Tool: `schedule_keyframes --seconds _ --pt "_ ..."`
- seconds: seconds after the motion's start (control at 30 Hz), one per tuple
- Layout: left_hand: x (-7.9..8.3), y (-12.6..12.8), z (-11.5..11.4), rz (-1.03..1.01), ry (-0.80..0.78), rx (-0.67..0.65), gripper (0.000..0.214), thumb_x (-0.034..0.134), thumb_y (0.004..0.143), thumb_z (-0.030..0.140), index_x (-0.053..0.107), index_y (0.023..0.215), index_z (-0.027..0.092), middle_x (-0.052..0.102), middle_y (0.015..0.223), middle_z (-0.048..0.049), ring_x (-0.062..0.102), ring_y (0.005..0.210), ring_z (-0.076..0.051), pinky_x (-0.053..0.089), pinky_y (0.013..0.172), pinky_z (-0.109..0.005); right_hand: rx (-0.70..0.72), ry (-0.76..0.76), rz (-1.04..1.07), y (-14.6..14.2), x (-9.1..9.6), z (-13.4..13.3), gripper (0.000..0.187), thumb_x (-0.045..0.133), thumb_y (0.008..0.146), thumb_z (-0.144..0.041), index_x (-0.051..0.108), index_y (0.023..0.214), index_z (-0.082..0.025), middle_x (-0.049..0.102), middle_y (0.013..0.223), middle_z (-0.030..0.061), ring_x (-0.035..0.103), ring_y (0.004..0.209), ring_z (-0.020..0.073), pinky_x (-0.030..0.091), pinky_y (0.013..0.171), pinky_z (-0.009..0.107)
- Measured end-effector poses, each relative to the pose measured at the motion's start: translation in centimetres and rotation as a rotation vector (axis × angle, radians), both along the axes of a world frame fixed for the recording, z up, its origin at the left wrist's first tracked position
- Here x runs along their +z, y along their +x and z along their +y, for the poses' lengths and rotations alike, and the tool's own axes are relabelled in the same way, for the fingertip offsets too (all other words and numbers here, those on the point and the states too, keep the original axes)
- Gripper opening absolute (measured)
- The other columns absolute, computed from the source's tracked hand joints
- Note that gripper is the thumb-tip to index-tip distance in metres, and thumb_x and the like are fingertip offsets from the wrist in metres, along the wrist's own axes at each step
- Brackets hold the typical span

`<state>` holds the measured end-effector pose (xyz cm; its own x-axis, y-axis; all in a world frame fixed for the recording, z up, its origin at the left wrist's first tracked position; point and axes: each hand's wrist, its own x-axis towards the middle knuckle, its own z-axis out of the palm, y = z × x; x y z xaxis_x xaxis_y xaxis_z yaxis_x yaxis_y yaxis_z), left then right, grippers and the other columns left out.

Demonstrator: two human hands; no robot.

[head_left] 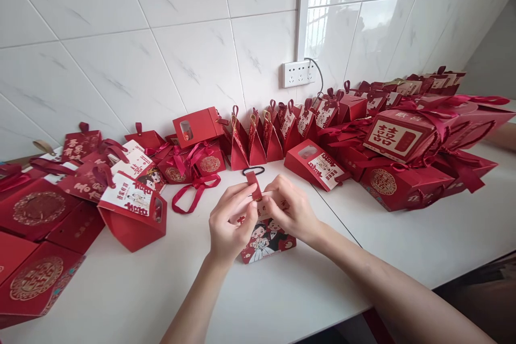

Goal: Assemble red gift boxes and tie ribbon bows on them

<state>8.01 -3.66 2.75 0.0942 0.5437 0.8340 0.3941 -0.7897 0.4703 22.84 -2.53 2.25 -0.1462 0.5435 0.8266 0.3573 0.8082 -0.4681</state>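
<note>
Both hands close around the top of a red wedding gift box (263,244) with a cartoon bride and groom on its front. The box stands on the white table, its lower edge towards me. My left hand (231,220) pinches the box's upper left side near a dark red ribbon loop (253,185) that sticks up from the top. At the upper right, my right hand (296,209) has thumb and fingers bent on the box top beside the loop. My fingers cover much of the upper panel. Just behind the loop lies a black elastic band (253,170).
Red gift boxes crowd the left (132,212) and a stack of ribboned boxes (403,134) fills the right of the white table (161,290). A row of triangular boxes (257,145) stands along the tiled wall. A power strip (298,74) is on the wall.
</note>
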Motion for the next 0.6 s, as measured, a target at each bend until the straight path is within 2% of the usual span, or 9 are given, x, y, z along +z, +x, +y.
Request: schedule_keyframes --seconds 0.13,0.6 --pt "0.02 0.03 0.04 0.007 0.029 0.017 0.029 0.059 0.082 0.012 0.064 0.109 0.023 0.066 0.098 -0.0034 0.064 0.091 -0.014 0.058 0.067 -0.021 0.004 -0.023 -0.004 0.03 -0.08 0.00 0.010 0.047 0.086 -0.016 0.044 0.078 -0.022 0.045 0.065 -0.0034 0.044 0.056 0.0107 0.036 0.050 0.022" --pt "-0.16 0.06 0.07 -0.017 0.007 -0.007 0.029 0.057 0.084 0.013 0.064 0.110 0.023 0.066 0.100 -0.0043 0.065 0.088 -0.014 0.058 0.065 -0.020 -0.011 -0.019 -0.020 0.11 -0.12 -0.02 0.011 0.047 0.087 -0.018 0.045 0.078 -0.021 0.044 0.067 -0.0028 0.043 0.055 0.0103 0.037 0.051 0.022"
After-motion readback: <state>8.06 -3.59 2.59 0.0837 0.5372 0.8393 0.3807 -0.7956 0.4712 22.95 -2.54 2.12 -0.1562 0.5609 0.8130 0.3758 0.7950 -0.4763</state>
